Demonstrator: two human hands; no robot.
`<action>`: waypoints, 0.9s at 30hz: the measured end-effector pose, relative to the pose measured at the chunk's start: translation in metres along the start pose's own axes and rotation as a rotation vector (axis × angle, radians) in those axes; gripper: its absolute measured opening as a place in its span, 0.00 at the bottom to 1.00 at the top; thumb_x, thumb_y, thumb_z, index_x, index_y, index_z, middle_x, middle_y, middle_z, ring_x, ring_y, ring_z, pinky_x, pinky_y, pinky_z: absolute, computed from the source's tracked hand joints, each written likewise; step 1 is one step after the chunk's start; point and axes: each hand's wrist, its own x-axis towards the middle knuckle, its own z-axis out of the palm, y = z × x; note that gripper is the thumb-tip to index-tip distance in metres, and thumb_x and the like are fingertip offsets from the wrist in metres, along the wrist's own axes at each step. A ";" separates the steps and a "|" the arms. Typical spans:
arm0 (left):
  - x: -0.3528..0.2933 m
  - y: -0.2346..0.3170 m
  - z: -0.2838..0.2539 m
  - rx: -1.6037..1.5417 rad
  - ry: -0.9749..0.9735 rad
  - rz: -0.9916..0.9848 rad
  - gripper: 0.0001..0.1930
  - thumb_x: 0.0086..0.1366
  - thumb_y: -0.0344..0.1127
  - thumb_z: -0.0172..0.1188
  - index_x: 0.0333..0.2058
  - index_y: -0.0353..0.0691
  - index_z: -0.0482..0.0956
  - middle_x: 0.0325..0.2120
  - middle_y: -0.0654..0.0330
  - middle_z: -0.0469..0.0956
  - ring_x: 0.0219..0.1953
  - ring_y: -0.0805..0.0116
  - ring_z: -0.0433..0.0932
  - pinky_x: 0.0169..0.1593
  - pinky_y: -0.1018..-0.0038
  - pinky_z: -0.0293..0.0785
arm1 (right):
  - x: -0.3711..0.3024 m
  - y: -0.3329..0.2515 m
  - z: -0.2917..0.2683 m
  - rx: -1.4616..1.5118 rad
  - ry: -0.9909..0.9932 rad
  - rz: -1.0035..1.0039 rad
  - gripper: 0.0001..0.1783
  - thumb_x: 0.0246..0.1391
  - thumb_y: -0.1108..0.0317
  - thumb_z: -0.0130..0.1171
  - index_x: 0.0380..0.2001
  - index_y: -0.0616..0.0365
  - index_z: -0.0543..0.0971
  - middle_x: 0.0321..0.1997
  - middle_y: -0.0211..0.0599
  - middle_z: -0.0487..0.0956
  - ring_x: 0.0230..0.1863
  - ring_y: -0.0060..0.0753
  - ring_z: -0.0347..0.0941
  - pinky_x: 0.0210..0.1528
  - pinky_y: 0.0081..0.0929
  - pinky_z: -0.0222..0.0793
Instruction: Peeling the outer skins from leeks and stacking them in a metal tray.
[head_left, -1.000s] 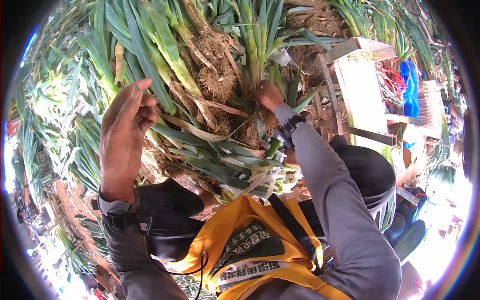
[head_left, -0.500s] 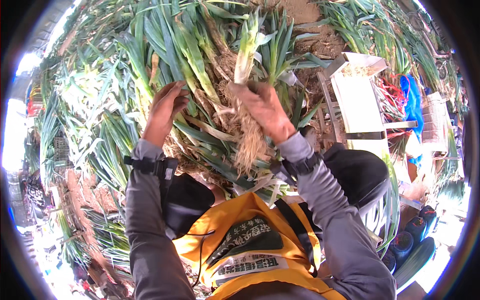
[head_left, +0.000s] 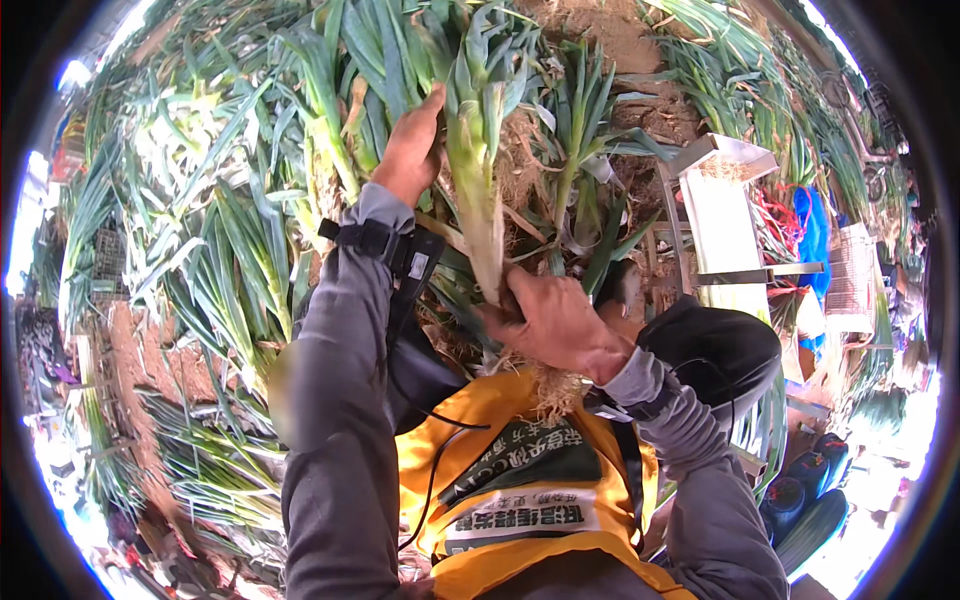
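A thick leek (head_left: 470, 170) stands nearly upright in front of me, green leaves up and pale stalk down. My right hand (head_left: 560, 325) is closed around its lower stalk, just above a tuft of dry brown roots (head_left: 557, 390). Beside the leek's upper leaves, on their left, is my left hand (head_left: 412, 145), with its thumb pointing up and its other fingers curled and mostly hidden. It appears closed on the leaf edge, though the contact is partly out of sight. More leeks (head_left: 335, 150) lie in a pile behind and left of my hands.
On the right stands a pale metal stand with a tray top (head_left: 725, 160), a blue cloth or bag (head_left: 812, 225) and red strands (head_left: 775, 205) near it. Leeks (head_left: 245, 250) cover the left ground, with bare brown soil (head_left: 160, 365) between. Dark bottle-like containers (head_left: 805, 480) are at lower right.
My right hand has drawn the leek's root end down toward my lap. My left hand has moved up and right to the leek's leaves, and its fingers have closed in.
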 end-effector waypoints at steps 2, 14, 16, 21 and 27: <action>-0.001 0.003 -0.013 -0.132 0.061 0.012 0.19 0.68 0.49 0.59 0.46 0.38 0.74 0.39 0.55 0.78 0.37 0.63 0.78 0.40 0.66 0.79 | -0.003 0.001 -0.002 -0.184 -0.124 0.010 0.23 0.55 0.52 0.58 0.34 0.65 0.73 0.20 0.50 0.77 0.22 0.50 0.77 0.29 0.44 0.73; -0.030 0.039 -0.005 -0.259 -0.088 0.301 0.23 0.60 0.36 0.68 0.51 0.37 0.74 0.48 0.56 0.79 0.51 0.60 0.76 0.59 0.60 0.71 | 0.045 0.073 0.034 -0.073 0.277 -0.016 0.33 0.59 0.42 0.55 0.52 0.62 0.73 0.34 0.50 0.80 0.33 0.51 0.79 0.33 0.41 0.76; -0.038 0.048 -0.001 -0.279 -0.147 0.306 0.21 0.62 0.37 0.66 0.52 0.38 0.73 0.48 0.58 0.79 0.53 0.62 0.75 0.60 0.60 0.69 | 0.082 0.059 0.006 0.128 0.153 0.178 0.35 0.59 0.41 0.55 0.54 0.64 0.74 0.33 0.50 0.81 0.34 0.46 0.80 0.35 0.37 0.75; -0.055 0.063 0.007 -0.285 -0.240 0.351 0.20 0.66 0.40 0.61 0.53 0.39 0.73 0.49 0.61 0.78 0.54 0.65 0.74 0.61 0.63 0.66 | 0.130 0.045 -0.014 0.392 0.302 -0.066 0.25 0.58 0.51 0.62 0.44 0.65 0.79 0.30 0.42 0.81 0.29 0.33 0.77 0.32 0.31 0.73; -0.062 0.103 -0.020 -0.213 -0.223 0.426 0.20 0.67 0.41 0.61 0.54 0.40 0.72 0.50 0.60 0.78 0.52 0.62 0.75 0.58 0.58 0.69 | 0.071 0.062 -0.031 0.687 -0.033 0.217 0.13 0.62 0.60 0.58 0.30 0.59 0.81 0.19 0.28 0.73 0.18 0.19 0.65 0.21 0.21 0.64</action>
